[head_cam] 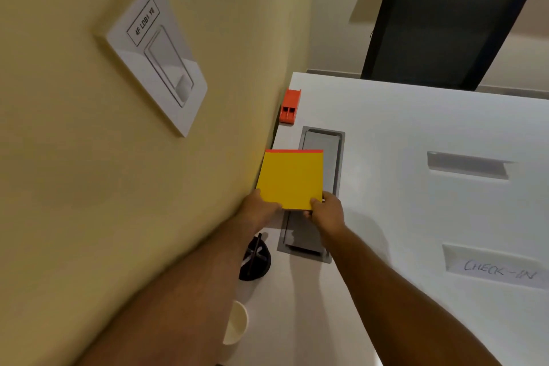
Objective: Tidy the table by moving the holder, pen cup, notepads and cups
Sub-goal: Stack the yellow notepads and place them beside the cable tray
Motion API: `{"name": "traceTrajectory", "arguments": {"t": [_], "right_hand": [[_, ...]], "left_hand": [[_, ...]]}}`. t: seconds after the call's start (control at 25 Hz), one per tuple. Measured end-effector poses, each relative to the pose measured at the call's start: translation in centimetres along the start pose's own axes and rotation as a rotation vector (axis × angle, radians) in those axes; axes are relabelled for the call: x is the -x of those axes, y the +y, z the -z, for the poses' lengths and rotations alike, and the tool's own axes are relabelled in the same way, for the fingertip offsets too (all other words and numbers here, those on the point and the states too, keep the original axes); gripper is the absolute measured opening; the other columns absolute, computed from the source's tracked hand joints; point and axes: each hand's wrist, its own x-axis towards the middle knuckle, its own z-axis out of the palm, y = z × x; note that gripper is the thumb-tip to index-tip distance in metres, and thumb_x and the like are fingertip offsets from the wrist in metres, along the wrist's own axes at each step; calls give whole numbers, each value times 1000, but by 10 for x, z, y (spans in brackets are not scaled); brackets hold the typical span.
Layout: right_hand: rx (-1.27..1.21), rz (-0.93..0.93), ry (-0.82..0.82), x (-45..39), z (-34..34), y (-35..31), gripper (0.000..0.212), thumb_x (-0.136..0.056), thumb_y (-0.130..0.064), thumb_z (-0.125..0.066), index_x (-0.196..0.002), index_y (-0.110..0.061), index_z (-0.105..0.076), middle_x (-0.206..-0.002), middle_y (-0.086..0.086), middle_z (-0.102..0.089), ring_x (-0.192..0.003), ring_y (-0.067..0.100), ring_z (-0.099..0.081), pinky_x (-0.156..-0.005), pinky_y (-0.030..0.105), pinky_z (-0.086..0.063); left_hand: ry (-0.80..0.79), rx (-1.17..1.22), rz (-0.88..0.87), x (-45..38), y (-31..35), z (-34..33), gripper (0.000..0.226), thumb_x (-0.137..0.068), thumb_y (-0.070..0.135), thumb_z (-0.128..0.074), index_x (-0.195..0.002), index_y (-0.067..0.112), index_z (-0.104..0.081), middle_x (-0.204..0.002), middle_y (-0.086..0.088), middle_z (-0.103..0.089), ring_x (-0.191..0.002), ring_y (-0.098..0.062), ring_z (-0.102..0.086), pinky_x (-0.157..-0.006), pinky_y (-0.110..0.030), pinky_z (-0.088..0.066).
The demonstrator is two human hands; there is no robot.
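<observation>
A yellow notepad (290, 179) with an orange strip along its far edge, perhaps a second pad beneath, is held over the white table (401, 134) beside the wall. My left hand (259, 208) grips its near left corner and my right hand (325, 208) grips its near right corner. An orange holder (289, 106) stands against the wall farther back. A black pen cup (255, 258) with pens in it sits near the wall below my left forearm. A cream paper cup (236, 327) stands closer to me, partly hidden by my left arm.
A grey cable hatch (322, 151) is set into the table under the notepad. Two clear sign stands (466, 165) sit at the right; the nearer sign (499, 270) reads CHECK-IN. A black chair (445, 30) stands behind the table. The yellow wall carries a light switch (160, 59).
</observation>
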Motion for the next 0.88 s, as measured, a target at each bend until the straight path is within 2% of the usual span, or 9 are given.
{"name": "traceTrajectory", "arguments": {"t": [0.08, 0.12, 0.2, 0.4, 0.52, 0.64, 0.72, 0.76, 0.88], "right_hand": [[-23, -29, -19, -2, 1, 7, 28, -111, -11, -48, -138, -8, -57, -112, 13, -67, -81, 21, -66, -69, 29, -60], [-29, -39, -28, -2, 1, 8, 28, -111, -11, -49, -138, -9, -56, -114, 14, -67, -82, 22, -66, -68, 27, -59], [-28, -35, -31, -4, 3, 8, 30, -111, -10, -50, -140, -10, -55, -119, 16, -67, -86, 25, -67, -69, 27, -59], [47, -60, -130, -4, 6, 6, 30, -107, -8, -57, -137, -4, -56, -125, 28, -67, -89, 27, -66, -71, 30, -60], [238, 6, -182, -1, 12, 6, 41, -102, -17, -69, -139, -6, -57, -129, 19, -67, -105, 28, -66, -93, 41, -58], [307, 71, -144, 7, 9, 7, 49, -97, -22, -75, -140, -10, -54, -131, 14, -66, -105, 25, -64, -92, 37, -56], [232, 121, -130, 31, 13, 8, 55, -94, -25, -79, -142, -15, -55, -134, 12, -67, -105, 22, -64, -91, 35, -56], [199, 180, -152, 70, 18, 8, 57, -92, -26, -80, -143, -17, -55, -137, 11, -66, -108, 23, -65, -93, 35, -56], [266, 178, -91, 67, 22, 6, 75, -92, -28, -82, -156, -11, -46, -149, 13, -58, -129, 31, -61, -108, 44, -53]], "left_hand": [[-2, 8, 18, 0, 3, -2, 78, -95, 28, -72, -158, 7, -32, -156, -17, -45, -135, -37, -51, -105, -41, -45], [14, -5, 17, -1, 4, -4, 81, -94, 28, -73, -159, 6, -29, -159, -17, -41, -139, -37, -47, -106, -40, -44], [75, -58, -32, -1, 4, -10, 77, -93, 27, -74, -155, 4, -36, -157, -17, -43, -139, -36, -47, -102, -39, -44], [154, -125, -112, 5, 3, -16, 81, -93, 28, -73, -160, 8, -31, -164, -11, -32, -147, -32, -38, -113, -42, -39], [162, -119, -142, 11, 0, -12, 74, -98, 22, -67, -161, 10, -31, -166, -12, -32, -148, -33, -38, -114, -43, -40], [153, -131, -160, 22, -3, 2, 68, -100, 18, -64, -160, 10, -33, -162, -13, -39, -144, -34, -44, -113, -44, -42], [191, -119, -185, 44, -14, 10, 65, -99, 16, -64, -158, 11, -37, -159, -13, -43, -139, -33, -49, -109, -41, -44], [217, -108, -228, 85, -28, 18, 64, -99, 16, -65, -157, 11, -38, -158, -13, -43, -137, -32, -50, -107, -40, -45], [227, -93, -277, 89, -36, 14, 60, -100, 16, -63, -156, 14, -41, -156, -11, -46, -119, -26, -58, -93, -34, -50]]}}
